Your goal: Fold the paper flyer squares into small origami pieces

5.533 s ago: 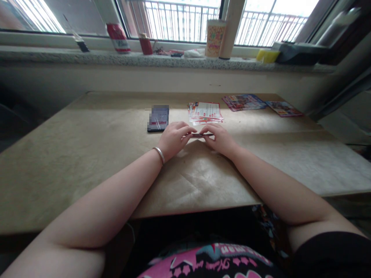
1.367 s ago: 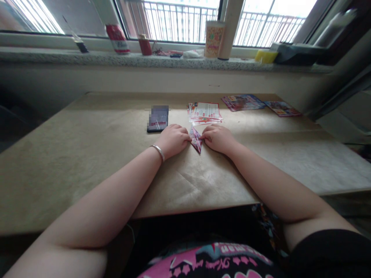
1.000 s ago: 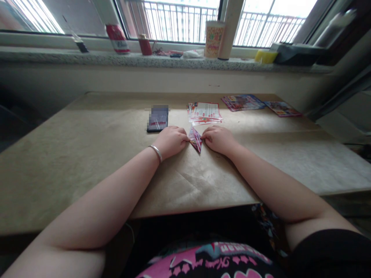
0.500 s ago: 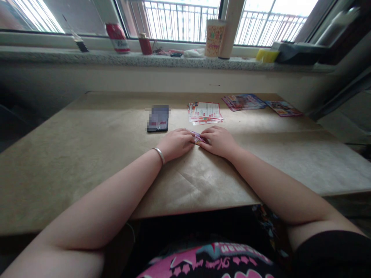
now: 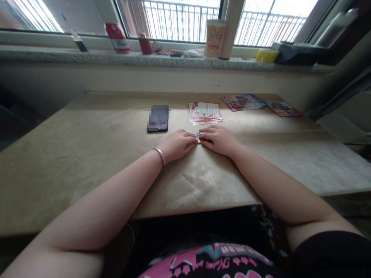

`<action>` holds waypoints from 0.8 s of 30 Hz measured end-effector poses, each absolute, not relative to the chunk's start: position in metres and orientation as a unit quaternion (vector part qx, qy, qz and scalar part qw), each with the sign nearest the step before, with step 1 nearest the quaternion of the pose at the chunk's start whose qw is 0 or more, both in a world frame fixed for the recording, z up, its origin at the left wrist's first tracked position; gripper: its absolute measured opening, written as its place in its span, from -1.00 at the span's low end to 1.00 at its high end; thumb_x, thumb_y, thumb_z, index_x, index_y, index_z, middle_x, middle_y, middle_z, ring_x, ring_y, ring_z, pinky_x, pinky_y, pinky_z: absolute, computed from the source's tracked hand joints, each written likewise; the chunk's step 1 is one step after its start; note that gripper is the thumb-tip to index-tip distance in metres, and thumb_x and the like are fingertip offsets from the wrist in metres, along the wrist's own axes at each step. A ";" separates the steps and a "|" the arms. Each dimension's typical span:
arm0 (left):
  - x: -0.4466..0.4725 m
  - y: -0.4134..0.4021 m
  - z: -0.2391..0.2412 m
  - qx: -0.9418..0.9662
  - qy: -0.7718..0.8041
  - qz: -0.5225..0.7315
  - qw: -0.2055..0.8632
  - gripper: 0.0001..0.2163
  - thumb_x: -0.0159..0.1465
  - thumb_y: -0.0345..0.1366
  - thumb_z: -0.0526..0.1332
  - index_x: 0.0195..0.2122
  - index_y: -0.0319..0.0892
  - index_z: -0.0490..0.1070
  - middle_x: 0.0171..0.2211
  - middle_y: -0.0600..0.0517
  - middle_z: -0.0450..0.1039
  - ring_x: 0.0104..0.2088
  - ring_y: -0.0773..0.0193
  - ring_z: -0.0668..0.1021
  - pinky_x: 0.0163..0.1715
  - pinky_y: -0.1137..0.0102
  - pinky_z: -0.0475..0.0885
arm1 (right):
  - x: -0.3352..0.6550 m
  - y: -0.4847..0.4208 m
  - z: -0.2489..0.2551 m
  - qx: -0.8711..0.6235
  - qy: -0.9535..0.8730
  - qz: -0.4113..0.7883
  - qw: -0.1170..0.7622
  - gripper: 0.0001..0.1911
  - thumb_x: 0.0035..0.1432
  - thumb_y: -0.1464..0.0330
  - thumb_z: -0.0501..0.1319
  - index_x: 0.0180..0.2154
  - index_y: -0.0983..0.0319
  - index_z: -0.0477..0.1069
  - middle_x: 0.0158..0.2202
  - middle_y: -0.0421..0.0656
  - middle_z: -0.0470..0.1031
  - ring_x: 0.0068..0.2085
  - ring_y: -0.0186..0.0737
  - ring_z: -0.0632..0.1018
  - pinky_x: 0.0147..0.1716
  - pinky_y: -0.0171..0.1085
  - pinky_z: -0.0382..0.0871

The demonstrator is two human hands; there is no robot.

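A small folded piece of printed paper [image 5: 198, 135] lies on the brown paper-covered table [image 5: 87, 154], mostly hidden between my two hands. My left hand [image 5: 177, 143], with a silver bracelet at the wrist, has its fingers curled and presses the paper's left side. My right hand [image 5: 219, 139] is curled as well, its fingertips pinching the paper's right side. Both hands rest on the table surface, touching each other around the paper.
A dark phone [image 5: 158, 118] lies just beyond my left hand. A stack of red-and-white leaflets [image 5: 205, 112] sits beyond my right hand, with more colourful leaflets [image 5: 244, 102] far right. The windowsill holds a red can [image 5: 117, 38], a cup [image 5: 215, 38] and small items.
The folded paper stood up as a pointed shape between my hands a second ago. It is now pressed flat on the table and my hands have closed over it.
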State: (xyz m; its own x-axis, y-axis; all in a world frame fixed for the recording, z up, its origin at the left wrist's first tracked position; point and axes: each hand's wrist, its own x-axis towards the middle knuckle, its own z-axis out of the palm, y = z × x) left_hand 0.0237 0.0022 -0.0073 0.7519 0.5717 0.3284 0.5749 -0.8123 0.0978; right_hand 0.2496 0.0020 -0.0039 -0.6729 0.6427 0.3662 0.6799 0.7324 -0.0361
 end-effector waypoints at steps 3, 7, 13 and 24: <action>0.021 0.004 -0.008 -0.937 -0.299 -0.180 0.005 -0.75 0.33 -0.34 0.12 -0.05 -0.13 0.54 -0.05 -0.03 0.55 -0.07 0.19 0.53 0.04 0.24 0.41 | 0.255 0.006 -0.004 -0.352 -0.916 -0.050 0.186 -0.75 0.25 0.33 0.14 -0.15 0.18 0.58 -0.09 -0.07 0.57 -0.09 -0.11 0.49 -0.04 -0.15 0.30; 0.021 0.004 -0.008 -0.938 -0.294 -0.184 0.012 -0.75 0.33 -0.34 0.13 -0.05 -0.12 0.54 -0.07 -0.03 0.56 -0.07 0.19 0.53 0.02 0.26 0.42 | 0.257 0.007 -0.001 -0.351 -0.920 -0.044 0.170 -0.76 0.25 0.35 0.14 -0.20 0.19 0.59 -0.23 -0.08 0.60 -0.15 -0.12 0.49 -0.10 -0.17 0.30; 0.028 -0.003 -0.002 -0.937 -0.309 -0.150 0.058 -0.72 0.35 -0.34 0.06 -0.14 -0.20 0.58 -0.13 -0.03 0.59 -0.13 0.18 0.56 0.00 0.27 0.43 | 0.254 0.005 0.000 -0.371 -0.914 -0.034 0.160 -0.76 0.25 0.37 0.13 -0.18 0.20 0.59 -0.20 -0.09 0.58 -0.18 -0.16 0.51 -0.15 -0.22 0.32; 0.028 -0.005 0.002 -0.919 -0.363 -0.122 0.095 -0.75 0.32 -0.31 0.08 -0.29 -0.23 0.56 -0.30 -0.10 0.54 -0.22 0.14 0.52 -0.10 0.25 0.44 | 0.247 0.002 -0.001 -0.360 -0.920 -0.087 0.127 -0.76 0.26 0.40 0.09 -0.20 0.28 0.54 -0.19 -0.01 0.53 -0.14 -0.10 0.44 -0.09 -0.18 0.27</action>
